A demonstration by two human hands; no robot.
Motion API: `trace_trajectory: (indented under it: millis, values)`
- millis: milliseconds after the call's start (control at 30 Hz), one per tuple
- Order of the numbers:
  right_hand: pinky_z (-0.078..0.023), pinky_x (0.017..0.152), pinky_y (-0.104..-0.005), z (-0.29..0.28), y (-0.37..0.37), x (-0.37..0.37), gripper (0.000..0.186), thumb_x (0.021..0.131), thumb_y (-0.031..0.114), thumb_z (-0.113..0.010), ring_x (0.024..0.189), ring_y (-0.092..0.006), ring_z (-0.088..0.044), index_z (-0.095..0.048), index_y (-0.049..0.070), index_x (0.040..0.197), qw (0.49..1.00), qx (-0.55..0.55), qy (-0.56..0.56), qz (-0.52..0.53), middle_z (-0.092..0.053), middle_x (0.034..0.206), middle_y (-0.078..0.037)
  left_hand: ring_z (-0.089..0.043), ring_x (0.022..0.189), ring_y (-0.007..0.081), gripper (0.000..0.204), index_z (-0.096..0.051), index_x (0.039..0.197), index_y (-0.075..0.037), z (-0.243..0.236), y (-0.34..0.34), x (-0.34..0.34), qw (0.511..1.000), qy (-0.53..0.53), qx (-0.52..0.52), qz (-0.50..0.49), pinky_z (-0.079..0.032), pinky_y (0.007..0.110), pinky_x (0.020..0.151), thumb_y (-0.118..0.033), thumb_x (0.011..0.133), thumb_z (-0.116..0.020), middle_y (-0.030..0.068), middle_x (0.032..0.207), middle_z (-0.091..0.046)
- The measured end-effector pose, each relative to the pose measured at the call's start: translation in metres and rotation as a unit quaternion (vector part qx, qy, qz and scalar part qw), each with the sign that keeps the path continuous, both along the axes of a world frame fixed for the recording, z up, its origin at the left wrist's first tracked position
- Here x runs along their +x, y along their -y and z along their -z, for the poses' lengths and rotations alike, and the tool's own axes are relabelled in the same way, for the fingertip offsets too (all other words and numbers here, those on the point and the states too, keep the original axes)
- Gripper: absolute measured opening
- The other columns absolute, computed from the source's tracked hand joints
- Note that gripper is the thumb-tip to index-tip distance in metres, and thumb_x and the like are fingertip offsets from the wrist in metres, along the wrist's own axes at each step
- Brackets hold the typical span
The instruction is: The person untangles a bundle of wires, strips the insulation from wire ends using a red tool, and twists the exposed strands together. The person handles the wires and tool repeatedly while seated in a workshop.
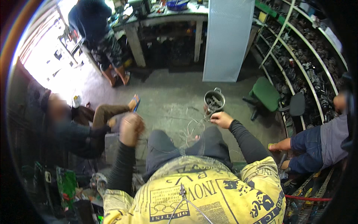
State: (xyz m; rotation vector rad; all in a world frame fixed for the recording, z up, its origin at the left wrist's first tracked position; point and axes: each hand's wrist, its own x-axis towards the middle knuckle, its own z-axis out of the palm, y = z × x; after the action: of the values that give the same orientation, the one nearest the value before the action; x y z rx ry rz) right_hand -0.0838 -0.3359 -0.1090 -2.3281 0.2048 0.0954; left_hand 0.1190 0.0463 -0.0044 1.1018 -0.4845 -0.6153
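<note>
A thin, pale wire (pixel 188 128) hangs in loose loops over and between my knees. My right hand (pixel 222 119) is closed in a pinch on part of it, just in front of a metal pot (pixel 214 100). Dark pieces lie inside the pot, too small to name. My left hand (pixel 131 128) is raised to the left of my knees, its fingers curled and somewhat blurred. Whatever it may hold is hidden.
One person (pixel 63 119) sits at left; another stands by the workbench (pixel 169 16). A third person (pixel 324 142) is at right. A pale perforated panel (pixel 227 41) leans on the bench. A green chair (pixel 265 93) stands before shelves (pixel 298 63) of metal parts.
</note>
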Motion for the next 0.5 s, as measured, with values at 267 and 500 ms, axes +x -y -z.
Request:
trace_trajectory:
  millis: [267,500]
  values:
    - [-0.046,0.066,-0.0256,-0.09,-0.076,-0.028,0.009,0.085,0.006,-0.062,0.072,-0.0111,-0.057,-0.063,-0.002,0.091,0.985,0.168,-0.018,-0.029,-0.063,0.076,-0.004,-0.028,0.042,0.005,0.036,-0.046,0.069,-0.01,0.032,-0.003,0.012,0.991,-0.028,0.111,-0.067,-0.021,0.022,0.039,-0.031,0.098,-0.051,-0.0053,0.054,-0.033]
    - [-0.049,0.061,-0.032,-0.158,-0.062,-0.023,0.009,0.083,0.009,-0.063,0.068,-0.0208,-0.064,-0.063,0.0,0.086,0.949,0.132,0.158,-0.239,-0.066,0.076,-0.009,-0.044,0.057,0.0089,0.039,-0.05,0.069,-0.006,0.011,-0.013,0.075,0.95,0.303,0.047,0.057,-0.03,0.023,0.049,-0.038,0.091,-0.06,0.0019,0.068,-0.052]
